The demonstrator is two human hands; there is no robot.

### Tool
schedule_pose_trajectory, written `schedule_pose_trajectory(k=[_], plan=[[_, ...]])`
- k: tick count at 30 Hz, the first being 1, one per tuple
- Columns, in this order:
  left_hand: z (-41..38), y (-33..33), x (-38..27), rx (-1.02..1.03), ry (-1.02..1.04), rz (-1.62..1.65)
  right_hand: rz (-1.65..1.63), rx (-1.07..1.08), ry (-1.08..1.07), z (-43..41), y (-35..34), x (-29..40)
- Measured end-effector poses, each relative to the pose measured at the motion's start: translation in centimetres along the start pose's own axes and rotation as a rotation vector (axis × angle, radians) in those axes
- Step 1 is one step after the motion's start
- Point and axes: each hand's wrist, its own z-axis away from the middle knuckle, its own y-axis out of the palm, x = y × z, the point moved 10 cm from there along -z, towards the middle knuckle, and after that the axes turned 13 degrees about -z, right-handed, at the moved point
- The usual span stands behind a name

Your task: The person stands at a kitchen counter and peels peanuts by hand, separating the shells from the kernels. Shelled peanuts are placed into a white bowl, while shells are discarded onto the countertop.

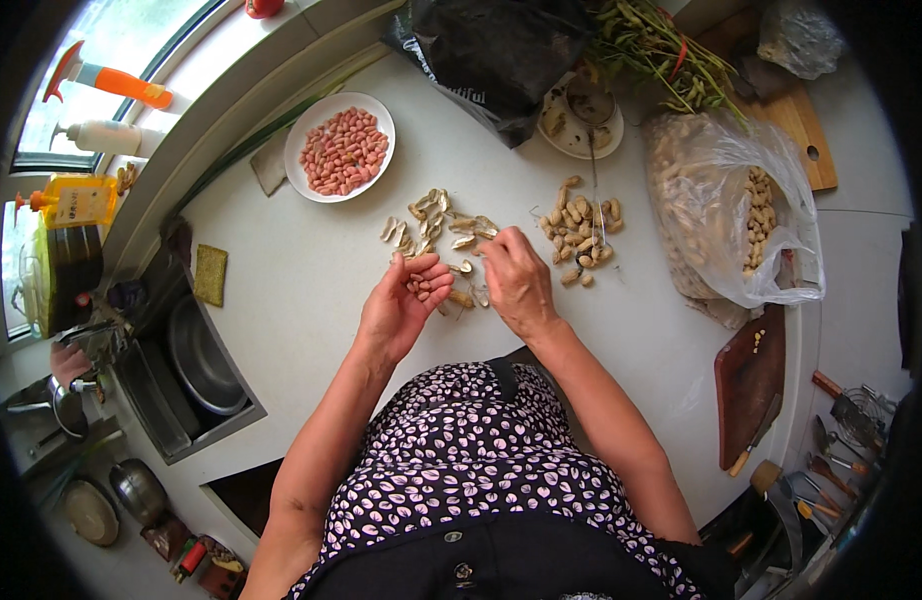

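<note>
Several shelled peanut kernels (423, 287) lie in the cupped palm of my left hand (389, 311), which is turned up over the counter. Just to its right is my right hand (522, 285), back upward and fingers curled in; whether they pinch anything is hidden. Split peanut shells (431, 217) are scattered beyond and between both hands. A pile of unshelled peanuts (577, 217) sits to the right of my right hand. Farther off on the left, pink peanut kernels (344, 154) cover the middle of a white plate (294, 169).
An open plastic bag of unshelled peanuts (693, 195) stands at right. At the back are a black bag (498, 52) and a dish (611, 146) with a wire-handled strainer (592, 101). A knife (761, 431) lies on the brown cutting board (742, 390). The sink (205, 360) is at left.
</note>
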Motion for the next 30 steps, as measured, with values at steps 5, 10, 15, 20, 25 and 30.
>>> schedule_pose_trajectory(k=[5,10,15,20,25,30], plan=[[0.4,1.8,-1.2,0.039,-0.003,0.132,0.167,0.122,-0.077,-1.1,3.0,-0.4],[-0.3,1.2,-1.0,0.075,0.011,0.073,0.075,0.048,-0.048,-1.6,1.8,1.4],[-2.1,0.6,0.0,-0.066,0.043,0.067,-0.105,0.009,-0.198,-1.9,1.5,6.9],[-4.3,-0.6,-7.3,-0.057,0.214,-0.008,0.036,-0.175,0.038,-1.3,-4.6,0.4],[-5.5,-3.4,-18.3,-0.509,0.614,-0.545,0.309,-0.103,0.2,0.4,-5.3,-6.9],[-6.0,-2.6,-19.5,-0.706,0.65,-1.244,0.219,-0.116,0.229,0.2,-5.7,-7.1]])
